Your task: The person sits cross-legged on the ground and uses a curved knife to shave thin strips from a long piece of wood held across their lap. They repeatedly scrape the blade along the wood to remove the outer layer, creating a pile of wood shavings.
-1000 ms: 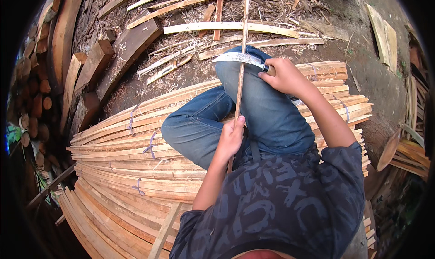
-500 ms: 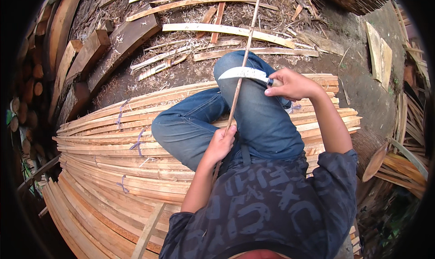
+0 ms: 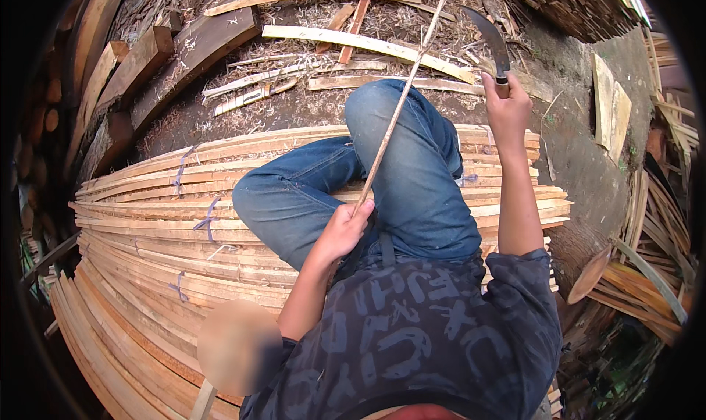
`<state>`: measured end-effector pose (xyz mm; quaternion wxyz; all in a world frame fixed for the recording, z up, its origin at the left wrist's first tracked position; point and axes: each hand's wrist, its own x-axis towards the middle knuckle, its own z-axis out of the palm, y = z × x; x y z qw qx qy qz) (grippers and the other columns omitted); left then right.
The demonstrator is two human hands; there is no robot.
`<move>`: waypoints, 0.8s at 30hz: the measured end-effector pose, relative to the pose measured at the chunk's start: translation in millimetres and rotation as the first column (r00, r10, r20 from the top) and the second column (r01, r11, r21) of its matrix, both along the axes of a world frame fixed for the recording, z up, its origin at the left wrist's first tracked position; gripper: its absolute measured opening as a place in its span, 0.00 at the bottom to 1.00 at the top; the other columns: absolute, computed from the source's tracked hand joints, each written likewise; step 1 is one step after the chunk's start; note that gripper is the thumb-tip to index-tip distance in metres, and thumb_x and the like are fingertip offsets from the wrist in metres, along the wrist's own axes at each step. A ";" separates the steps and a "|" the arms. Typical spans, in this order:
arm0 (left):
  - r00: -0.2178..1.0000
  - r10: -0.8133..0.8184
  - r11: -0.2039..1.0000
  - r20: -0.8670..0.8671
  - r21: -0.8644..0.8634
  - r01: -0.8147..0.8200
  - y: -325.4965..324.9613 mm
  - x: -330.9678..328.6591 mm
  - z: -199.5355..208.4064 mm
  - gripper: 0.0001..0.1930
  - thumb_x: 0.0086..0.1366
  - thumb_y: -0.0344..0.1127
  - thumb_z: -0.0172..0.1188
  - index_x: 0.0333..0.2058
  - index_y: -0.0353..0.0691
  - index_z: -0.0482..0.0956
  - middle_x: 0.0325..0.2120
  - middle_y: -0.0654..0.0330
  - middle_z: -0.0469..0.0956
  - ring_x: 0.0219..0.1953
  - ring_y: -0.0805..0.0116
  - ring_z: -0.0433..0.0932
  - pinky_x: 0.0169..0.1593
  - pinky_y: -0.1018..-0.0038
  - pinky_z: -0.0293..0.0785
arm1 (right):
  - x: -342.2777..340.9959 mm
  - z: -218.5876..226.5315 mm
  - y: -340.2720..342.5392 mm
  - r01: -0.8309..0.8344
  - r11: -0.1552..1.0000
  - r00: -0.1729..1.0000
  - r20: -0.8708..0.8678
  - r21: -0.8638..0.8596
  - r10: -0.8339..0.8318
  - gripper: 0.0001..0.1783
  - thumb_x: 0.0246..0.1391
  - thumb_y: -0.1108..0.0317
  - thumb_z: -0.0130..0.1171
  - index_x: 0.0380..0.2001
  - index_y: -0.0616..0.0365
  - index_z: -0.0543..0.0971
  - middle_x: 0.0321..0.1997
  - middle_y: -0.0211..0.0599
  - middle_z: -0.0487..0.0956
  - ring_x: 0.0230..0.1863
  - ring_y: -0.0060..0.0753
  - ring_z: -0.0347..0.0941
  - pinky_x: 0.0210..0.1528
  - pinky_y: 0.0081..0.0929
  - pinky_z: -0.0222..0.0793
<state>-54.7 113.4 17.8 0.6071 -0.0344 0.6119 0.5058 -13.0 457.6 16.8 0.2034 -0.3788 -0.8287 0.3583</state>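
My left hand (image 3: pixel 343 232) is closed round the lower part of a long thin wooden stick (image 3: pixel 392 126). The stick slants up and away to the right, passing over my raised right knee in blue jeans (image 3: pixel 423 177). Out to the right, my right hand (image 3: pixel 508 111) grips the short handle of a curved knife (image 3: pixel 490 41). Its dark, hooked blade points away from me and bends to the left, apart from the stick. The stick's lower end, below my left fist, is hidden.
I sit on bundles of sawn wooden strips (image 3: pixel 147 221) tied with purplish string. Thick beams (image 3: pixel 191 59) lie at the far left. Shavings and loose slats (image 3: pixel 368 45) cover the ground ahead. Stacked wood (image 3: pixel 585 8) stands far right. A blurred round patch covers part of the lower left.
My right hand has swung the knife off the stick, outward to the right and away from me. My left hand still holds the stick. The whole view has shifted slightly.
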 end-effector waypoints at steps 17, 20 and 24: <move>0.960 -0.171 0.985 -0.223 -0.054 0.163 -48.7 -14.0 -3.1 0.24 0.71 0.45 0.52 0.18 0.42 0.60 0.16 0.75 0.56 0.21 0.83 0.52 0.22 0.76 0.52 | 22.1 1.6 -47.6 -0.202 0.556 0.950 -0.024 -0.806 0.310 0.11 0.54 0.64 0.66 0.35 0.59 0.77 0.15 0.18 0.66 0.13 0.10 0.58 0.13 0.16 0.52; 0.962 -0.180 0.984 -0.204 -0.055 0.172 -53.9 -14.3 -12.2 0.25 0.71 0.46 0.52 0.17 0.41 0.60 0.16 0.75 0.54 0.22 0.82 0.51 0.22 0.76 0.51 | 25.1 7.2 -73.1 -0.221 0.260 0.875 -0.073 -0.940 0.479 0.07 0.60 0.63 0.60 0.35 0.52 0.73 0.14 0.17 0.61 0.11 0.10 0.52 0.12 0.16 0.46; 0.957 -0.179 0.984 -0.229 -0.052 0.172 -54.2 -14.6 -12.1 0.25 0.71 0.47 0.53 0.18 0.40 0.59 0.17 0.75 0.53 0.22 0.82 0.50 0.23 0.76 0.50 | 27.6 0.7 -38.8 -0.197 0.588 0.948 0.000 -0.784 0.317 0.11 0.57 0.65 0.63 0.33 0.61 0.75 0.14 0.18 0.65 0.12 0.09 0.56 0.13 0.14 0.50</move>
